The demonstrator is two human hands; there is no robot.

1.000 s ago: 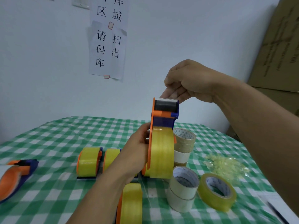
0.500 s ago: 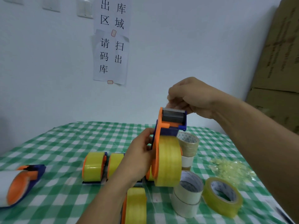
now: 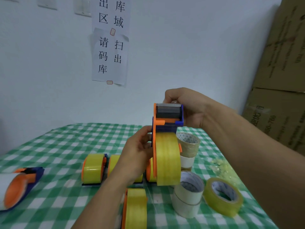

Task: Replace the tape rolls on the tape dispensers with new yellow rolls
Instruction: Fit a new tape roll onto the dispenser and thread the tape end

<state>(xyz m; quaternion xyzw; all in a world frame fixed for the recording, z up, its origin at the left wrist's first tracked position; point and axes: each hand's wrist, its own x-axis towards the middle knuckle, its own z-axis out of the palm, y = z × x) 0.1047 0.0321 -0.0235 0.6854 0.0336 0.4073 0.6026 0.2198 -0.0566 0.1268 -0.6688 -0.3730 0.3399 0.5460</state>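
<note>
Head view: tape dispenser, orange and blue, held above the green checked tablecloth at scene centre; long axis vertical, serrated cutter end pointing up, yellow roll mounted at the lower end, its tread facing the camera and its hub axis running left-right. Left hand grips the dispenser's orange side plate from the left, fingers curled round it. Right hand is curled over the cutter end from the right; whether it also pinches a tape end I cannot tell. On the cloth: two loaded dispensers side by side behind the left hand; another nearer; one with a white roll far left. Right of centre: stacked pale rolls; a loose yellow roll beside them; tape scraps farther back.
</note>
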